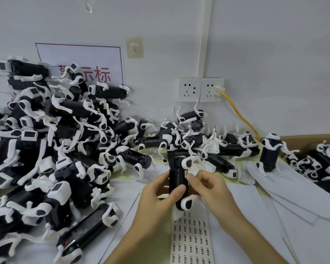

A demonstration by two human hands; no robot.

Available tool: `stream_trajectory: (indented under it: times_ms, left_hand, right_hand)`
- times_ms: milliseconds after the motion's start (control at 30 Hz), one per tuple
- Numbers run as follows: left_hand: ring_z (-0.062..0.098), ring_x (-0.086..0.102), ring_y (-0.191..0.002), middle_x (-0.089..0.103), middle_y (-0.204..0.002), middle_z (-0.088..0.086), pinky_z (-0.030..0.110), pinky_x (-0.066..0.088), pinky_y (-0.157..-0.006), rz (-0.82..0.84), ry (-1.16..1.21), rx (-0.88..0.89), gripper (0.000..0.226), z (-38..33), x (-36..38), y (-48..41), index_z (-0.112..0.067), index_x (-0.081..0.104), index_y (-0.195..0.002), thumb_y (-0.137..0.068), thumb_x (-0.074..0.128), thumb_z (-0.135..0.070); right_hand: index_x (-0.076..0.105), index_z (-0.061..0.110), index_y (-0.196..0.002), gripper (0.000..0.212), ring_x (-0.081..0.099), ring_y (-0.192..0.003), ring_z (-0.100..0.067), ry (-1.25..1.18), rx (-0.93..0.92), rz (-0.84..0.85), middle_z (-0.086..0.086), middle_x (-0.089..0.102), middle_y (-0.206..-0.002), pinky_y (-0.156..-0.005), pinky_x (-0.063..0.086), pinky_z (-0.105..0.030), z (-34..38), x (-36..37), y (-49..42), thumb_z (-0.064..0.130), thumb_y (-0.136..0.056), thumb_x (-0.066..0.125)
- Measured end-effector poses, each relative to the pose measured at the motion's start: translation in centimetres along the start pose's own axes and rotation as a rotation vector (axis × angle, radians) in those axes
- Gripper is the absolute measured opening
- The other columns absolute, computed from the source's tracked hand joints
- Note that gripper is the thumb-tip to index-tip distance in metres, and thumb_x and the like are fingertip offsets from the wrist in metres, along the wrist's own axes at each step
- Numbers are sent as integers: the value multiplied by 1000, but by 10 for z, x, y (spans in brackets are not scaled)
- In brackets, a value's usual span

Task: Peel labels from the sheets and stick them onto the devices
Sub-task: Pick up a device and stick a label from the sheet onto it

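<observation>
The left hand (156, 195) grips a black device (176, 180), fingers curled round it. The right hand (211, 187) pinches its right edge with curled fingers, above the label sheet (191, 239).

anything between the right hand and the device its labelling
Nothing visible stands between them. The right hand pinches at the upper right edge of the robot-dog device, which the left hand grips above the label sheet.

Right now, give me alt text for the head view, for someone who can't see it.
The left hand grips a black-and-white device over a label sheet while the right hand pinches at its side. A pile of similar devices lies to the left.
</observation>
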State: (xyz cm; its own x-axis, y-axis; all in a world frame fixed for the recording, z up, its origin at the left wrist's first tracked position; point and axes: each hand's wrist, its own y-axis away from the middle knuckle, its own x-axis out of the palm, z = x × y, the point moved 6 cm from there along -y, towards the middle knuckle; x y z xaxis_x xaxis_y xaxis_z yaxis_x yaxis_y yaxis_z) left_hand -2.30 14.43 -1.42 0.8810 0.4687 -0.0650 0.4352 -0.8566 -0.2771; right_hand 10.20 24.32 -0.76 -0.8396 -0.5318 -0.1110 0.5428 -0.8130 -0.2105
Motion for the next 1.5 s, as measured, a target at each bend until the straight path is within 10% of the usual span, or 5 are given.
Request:
stream_trajectory:
  times_ms: [167,367,933,1167,1500]
  left_hand:
    - [13,77,-90,80,-104,12,17,56,-74,84,333,-61,32,-11,10,6,-2,73,-115,-89,65,-17]
    - [20,75,-104,80,-108,5,29,59,-88,126,155,-23,26,-8,12,8,-24,77,-117,-93,71,-22]
    - [28,68,-104,70,-113,25,31,54,-89,298,350,-59,41,2,13,4,-4,69,-123,-100,62,-37]
    - [28,72,-112,77,-117,10,36,58,-93,73,279,-42,41,7,4,0,-19,74,-123,-89,72,-42]
    - [11,69,-103,76,-104,-6,26,57,-83,-155,89,59,52,4,2,6,-35,71,-120,-70,86,-32]
  right_hand:
    - [58,7,-71,43,55,-71,-19,-121,-3,119,-8,56,-71,-75,45,-32,1,7,1,34,-104,55]
    - [54,-15,-88,74,52,-73,-26,-134,-60,121,-16,55,-77,-71,45,-39,5,8,3,58,-79,67]
    - [53,19,-59,36,46,-59,-15,-295,-80,194,-2,47,-62,-58,42,-22,11,9,5,29,-94,54]
    - [74,23,-91,6,69,-78,-15,-127,-261,-72,2,73,-87,-70,54,-22,20,3,12,21,-90,68]
    - [80,39,-93,31,76,-85,-11,-146,-223,-235,8,79,-92,-73,56,-16,23,3,22,9,-87,80]
